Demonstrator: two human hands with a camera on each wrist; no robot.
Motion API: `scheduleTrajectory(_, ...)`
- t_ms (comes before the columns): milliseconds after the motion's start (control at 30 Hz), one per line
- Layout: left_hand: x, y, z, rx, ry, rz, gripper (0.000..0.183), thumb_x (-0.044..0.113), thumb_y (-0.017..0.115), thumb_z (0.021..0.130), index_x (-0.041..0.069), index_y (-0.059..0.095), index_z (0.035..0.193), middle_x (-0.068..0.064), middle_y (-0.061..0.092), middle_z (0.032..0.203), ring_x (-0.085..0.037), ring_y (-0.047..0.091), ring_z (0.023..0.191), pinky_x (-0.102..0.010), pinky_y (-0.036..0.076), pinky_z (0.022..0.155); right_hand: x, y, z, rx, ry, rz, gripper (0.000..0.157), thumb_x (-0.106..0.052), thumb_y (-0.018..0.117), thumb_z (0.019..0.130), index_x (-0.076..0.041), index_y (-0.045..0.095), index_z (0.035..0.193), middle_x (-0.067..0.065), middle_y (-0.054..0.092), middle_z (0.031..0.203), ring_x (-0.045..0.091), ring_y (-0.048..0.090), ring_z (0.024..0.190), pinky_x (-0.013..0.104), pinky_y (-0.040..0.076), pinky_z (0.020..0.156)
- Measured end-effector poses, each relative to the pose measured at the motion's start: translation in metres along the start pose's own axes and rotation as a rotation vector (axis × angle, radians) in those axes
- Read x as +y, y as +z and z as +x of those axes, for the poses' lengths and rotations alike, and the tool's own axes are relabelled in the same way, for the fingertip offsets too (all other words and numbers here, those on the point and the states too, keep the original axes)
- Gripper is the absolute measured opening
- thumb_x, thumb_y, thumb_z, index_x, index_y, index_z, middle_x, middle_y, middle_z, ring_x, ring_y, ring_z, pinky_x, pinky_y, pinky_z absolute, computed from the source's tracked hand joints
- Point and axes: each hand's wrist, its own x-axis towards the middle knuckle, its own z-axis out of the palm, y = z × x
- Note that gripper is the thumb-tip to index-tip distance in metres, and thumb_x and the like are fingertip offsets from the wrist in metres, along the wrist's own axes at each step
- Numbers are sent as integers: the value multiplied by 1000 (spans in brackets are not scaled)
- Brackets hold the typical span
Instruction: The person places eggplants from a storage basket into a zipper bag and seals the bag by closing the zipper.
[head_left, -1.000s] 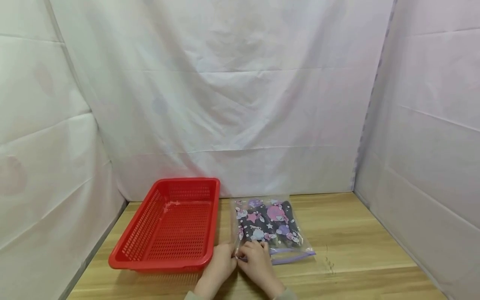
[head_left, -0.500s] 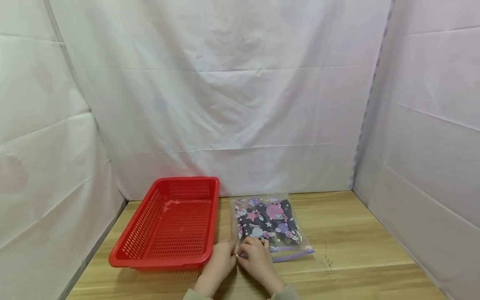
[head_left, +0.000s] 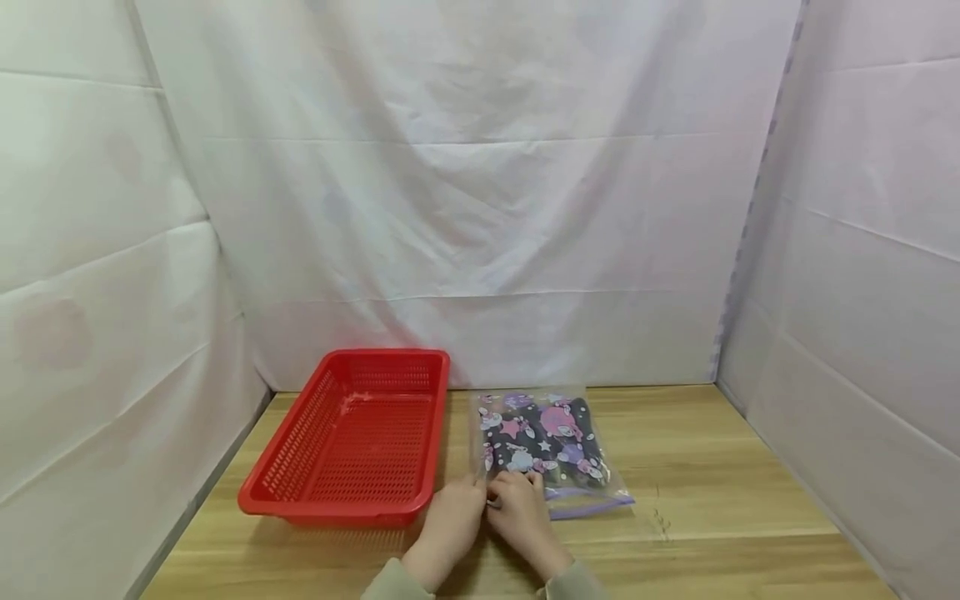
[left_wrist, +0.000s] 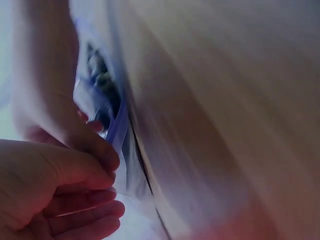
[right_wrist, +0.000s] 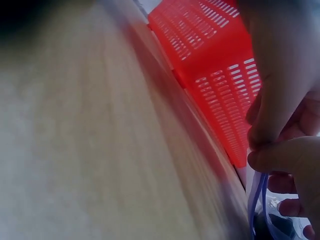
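A clear zip bag (head_left: 540, 446) printed with pink stars and cartoon figures lies flat on the table, something dark inside it. Its purple zip strip (head_left: 592, 507) faces the person. At the strip's left end, my left hand (head_left: 454, 512) pinches the bag's corner between thumb and fingers. Right beside it, my right hand (head_left: 521, 512) pinches the same edge, thumb tips nearly together. In the right wrist view, two purple zip strips (right_wrist: 257, 197) stand apart below the thumbs. The left wrist view shows the bag's mouth gaping, with the dark contents (left_wrist: 102, 82) showing. The pinched corner is mostly hidden by fingers.
A red plastic basket (head_left: 438, 425) with slotted walls stands just left of the hands, nothing visible in it. The wooden table (head_left: 720, 467) extends to the right. White cloth (head_left: 480, 208) hangs behind and on both sides.
The head view has shifted slightly, moving the scene a little rightward. Both hands keep their pinch at the bag's left corner, the left hand turned slightly more over it.
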Motion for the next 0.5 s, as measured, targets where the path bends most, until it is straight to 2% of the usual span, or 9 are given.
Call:
scheduleTrajectory(133, -1, -2, 3, 33, 130, 200, 10, 13, 71, 76, 13, 64, 69, 0, 50, 61, -15, 50, 50, -28, 40, 42, 1, -1, 2, -12, -28, -21, 20, -5, 72, 57, -19, 58, 62, -11, 54, 70, 12, 52, 67, 36, 38, 72)
scheduleTrajectory(233, -6, -5, 5, 45, 222, 289, 13, 17, 72, 78, 16, 64, 67, 1, 48, 59, -13, 47, 50, -26, 37, 44, 0, -2, 3, -15, -48, -9, 22, -4, 72, 59, -18, 55, 61, -10, 52, 71, 13, 51, 66, 33, 41, 69)
scheduleTrajectory(367, -11, -8, 5, 47, 313, 339, 14, 19, 69, 79, 18, 65, 66, 2, 49, 59, -12, 47, 50, -27, 36, 47, -1, -3, 2, -9, -72, 14, 19, -4, 73, 61, -17, 59, 64, -9, 56, 73, 12, 54, 68, 29, 41, 65)
scheduleTrajectory(500, -14, -12, 5, 74, 374, 351, 15, 20, 68, 78, 20, 63, 63, 3, 50, 59, -12, 47, 50, -27, 37, 49, -2, -2, 2, -3, -86, 44, 20, -1, 73, 63, -16, 60, 65, -9, 56, 72, 11, 54, 67, 26, 41, 63)
